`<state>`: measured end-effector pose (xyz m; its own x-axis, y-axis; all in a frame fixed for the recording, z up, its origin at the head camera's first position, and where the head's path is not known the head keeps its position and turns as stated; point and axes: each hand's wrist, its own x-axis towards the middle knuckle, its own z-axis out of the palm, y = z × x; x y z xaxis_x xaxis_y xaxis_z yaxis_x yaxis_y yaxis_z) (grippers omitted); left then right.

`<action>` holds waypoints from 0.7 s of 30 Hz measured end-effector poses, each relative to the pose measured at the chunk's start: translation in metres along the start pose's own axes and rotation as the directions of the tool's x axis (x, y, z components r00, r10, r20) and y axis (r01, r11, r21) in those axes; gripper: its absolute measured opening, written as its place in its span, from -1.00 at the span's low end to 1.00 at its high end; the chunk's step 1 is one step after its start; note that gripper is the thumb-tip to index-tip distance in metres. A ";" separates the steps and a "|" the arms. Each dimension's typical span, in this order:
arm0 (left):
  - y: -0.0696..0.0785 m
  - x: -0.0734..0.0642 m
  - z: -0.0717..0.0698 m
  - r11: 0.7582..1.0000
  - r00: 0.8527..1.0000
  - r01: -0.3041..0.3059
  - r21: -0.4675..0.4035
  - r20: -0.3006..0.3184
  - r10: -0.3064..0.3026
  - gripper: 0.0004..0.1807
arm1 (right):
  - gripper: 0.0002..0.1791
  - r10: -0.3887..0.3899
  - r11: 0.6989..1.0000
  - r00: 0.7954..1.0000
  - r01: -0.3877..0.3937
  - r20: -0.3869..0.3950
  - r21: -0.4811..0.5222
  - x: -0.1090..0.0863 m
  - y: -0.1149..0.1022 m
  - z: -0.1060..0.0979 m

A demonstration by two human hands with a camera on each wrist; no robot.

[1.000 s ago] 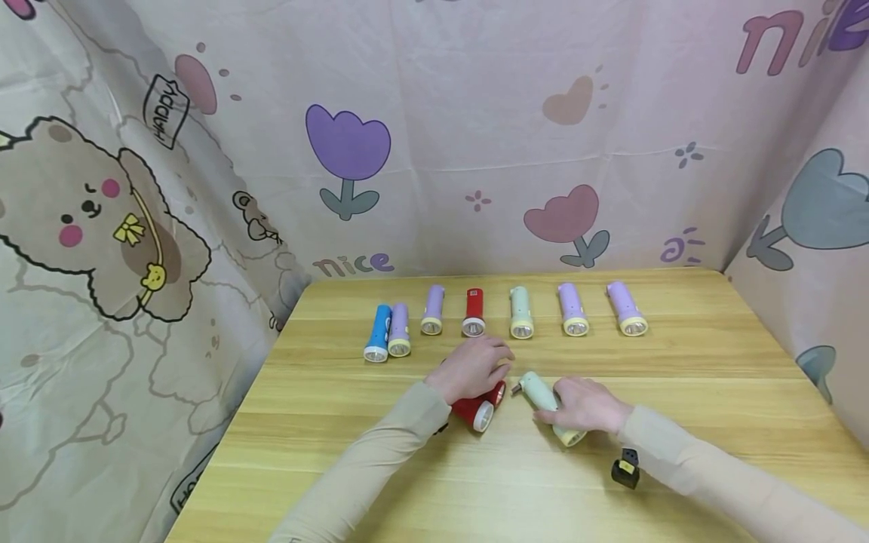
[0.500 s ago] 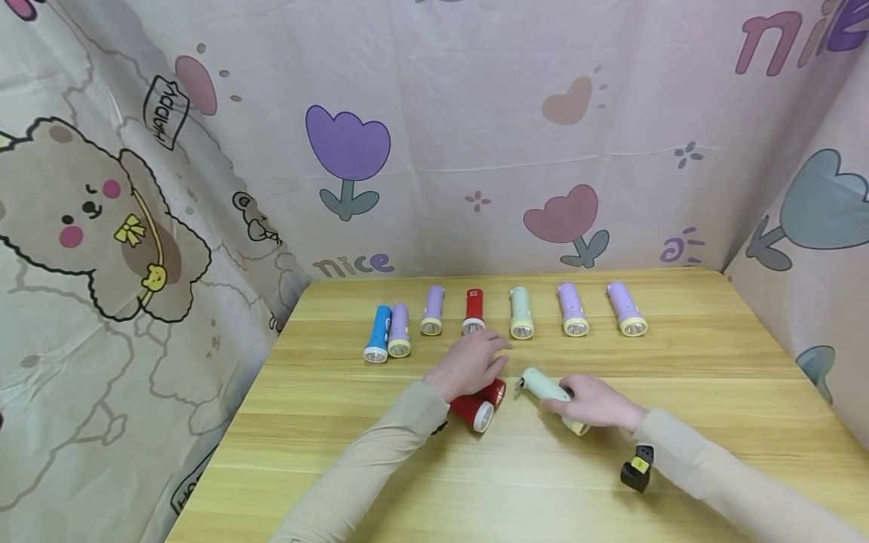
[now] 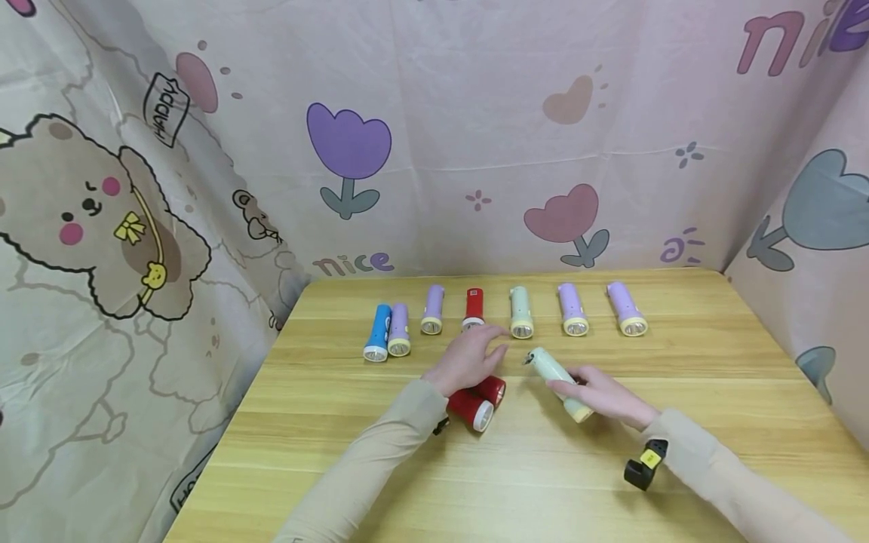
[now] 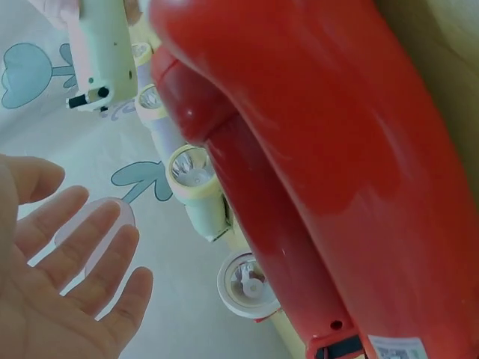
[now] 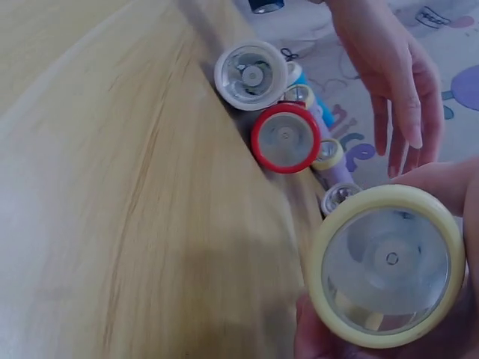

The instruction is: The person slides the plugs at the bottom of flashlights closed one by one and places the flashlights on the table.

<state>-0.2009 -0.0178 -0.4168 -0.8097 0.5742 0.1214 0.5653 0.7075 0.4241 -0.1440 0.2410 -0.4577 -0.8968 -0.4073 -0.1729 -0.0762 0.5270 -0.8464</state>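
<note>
Over the past second, the right hand [image 3: 604, 394] moved the pale green flashlight [image 3: 548, 366] farther away and slightly right, while the left hand [image 3: 467, 359] edged (a smaller shift) toward the far side.

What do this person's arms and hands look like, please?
Both arms wear long, plain beige sleeves. The left hand and right hand wear no gloves. A small black device with a yellow patch is below the right cuff; a dark piece shows near the left one.
</note>
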 end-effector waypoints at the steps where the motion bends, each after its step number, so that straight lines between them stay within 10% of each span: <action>1: 0.000 0.000 0.000 1.000 1.000 0.004 -0.028 -0.005 -0.005 -0.61 | -0.51 -0.005 1.000 1.000 0.005 -0.001 0.018 0.000 0.000 0.000; 10: 0.001 0.004 -0.004 0.969 0.999 0.028 -0.247 -0.020 -0.034 -0.57 | -0.44 -0.044 0.981 0.999 0.038 0.026 0.191 0.001 -0.001 -0.003; 21: 0.007 0.009 -0.007 0.863 0.993 0.105 -0.493 0.002 -0.120 -0.55 | -0.45 -0.149 0.935 0.989 0.137 0.013 0.327 0.003 -0.003 -0.003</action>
<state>-0.2053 -0.0113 -0.4064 -0.8712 0.4862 0.0680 0.3253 0.4680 0.8217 -0.1477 0.2402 -0.4542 -0.8698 -0.4908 -0.0513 -0.0510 0.1928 -0.9799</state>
